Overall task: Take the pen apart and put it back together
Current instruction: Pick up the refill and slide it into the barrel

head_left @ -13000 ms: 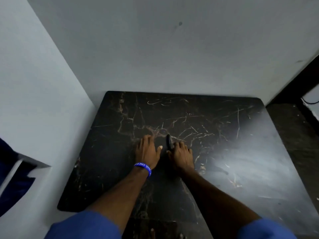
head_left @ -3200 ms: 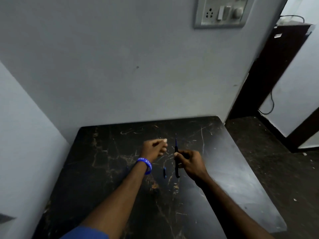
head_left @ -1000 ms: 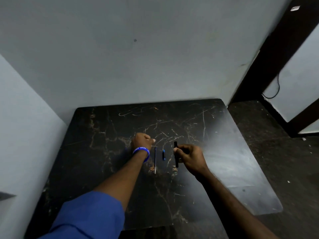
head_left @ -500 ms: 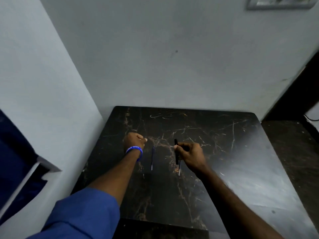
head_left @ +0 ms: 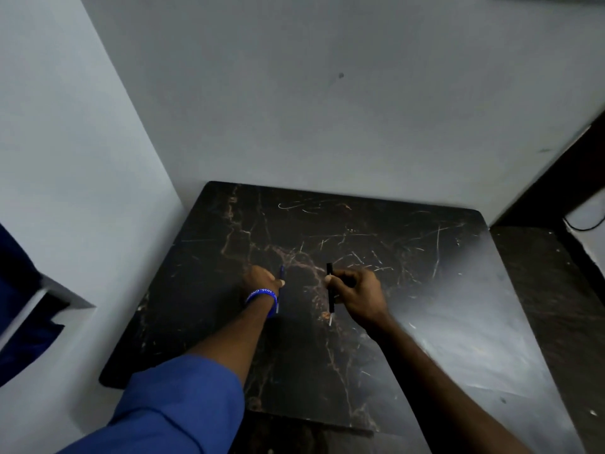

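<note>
Pen barrel [head_left: 330,291], black, is pinched upright in the right hand [head_left: 355,294] just above the dark tabletop [head_left: 425,322], a pale tip showing below, probably kept ready for reassembly. The left hand [head_left: 263,281] is closed on a thin blue part [head_left: 281,273], likely the refill. Walls crowd two sides; nothing blocks the hands.

Dark veined marble table [head_left: 425,322] in corner, pale grey walls [head_left: 294,93], dark floor [head_left: 556,290] right.
</note>
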